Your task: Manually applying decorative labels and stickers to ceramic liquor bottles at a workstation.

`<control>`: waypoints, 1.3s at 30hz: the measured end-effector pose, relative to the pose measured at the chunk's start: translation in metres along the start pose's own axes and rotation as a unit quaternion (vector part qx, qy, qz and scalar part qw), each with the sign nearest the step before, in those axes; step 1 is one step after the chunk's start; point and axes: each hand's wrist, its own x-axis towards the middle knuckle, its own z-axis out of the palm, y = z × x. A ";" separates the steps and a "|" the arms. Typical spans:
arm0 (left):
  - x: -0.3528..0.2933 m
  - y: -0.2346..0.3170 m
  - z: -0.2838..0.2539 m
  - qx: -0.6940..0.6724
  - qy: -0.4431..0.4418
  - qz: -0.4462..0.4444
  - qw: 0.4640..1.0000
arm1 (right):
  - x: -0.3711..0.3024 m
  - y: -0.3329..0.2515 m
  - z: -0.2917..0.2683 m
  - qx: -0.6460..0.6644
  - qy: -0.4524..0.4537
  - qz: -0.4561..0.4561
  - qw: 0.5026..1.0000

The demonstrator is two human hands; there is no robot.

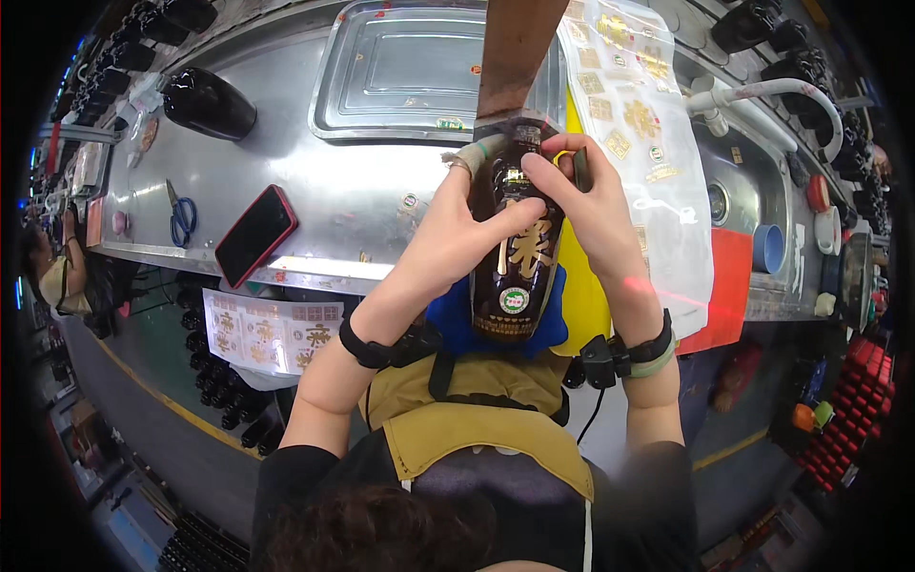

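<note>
Head view showed the dark bottle (510,272), long axis outward, neck away from the apron (415,440). Left hand (465,224) and right hand (593,191) had fingers clamped on it.

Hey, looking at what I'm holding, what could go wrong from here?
The glossy dark bottle has its base out past the bench's front edge, so it might slip if your left hand and right hand loosen. Your left thumb rests by the gold lettering, which could perhaps smudge. The phone lies at that edge too; a bump might knock it off.
</note>
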 end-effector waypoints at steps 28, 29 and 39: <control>0.001 -0.002 -0.008 -0.032 0.001 -0.029 0.999 | -0.004 0.000 0.000 0.025 0.001 0.003 1.000; 0.001 -0.002 -0.008 -0.033 0.001 -0.021 0.999 | -0.005 0.000 -0.001 0.030 0.008 -0.005 1.000; 0.010 0.000 -0.009 -0.076 0.044 -0.067 0.994 | -0.016 0.009 -0.004 0.105 0.017 0.059 0.993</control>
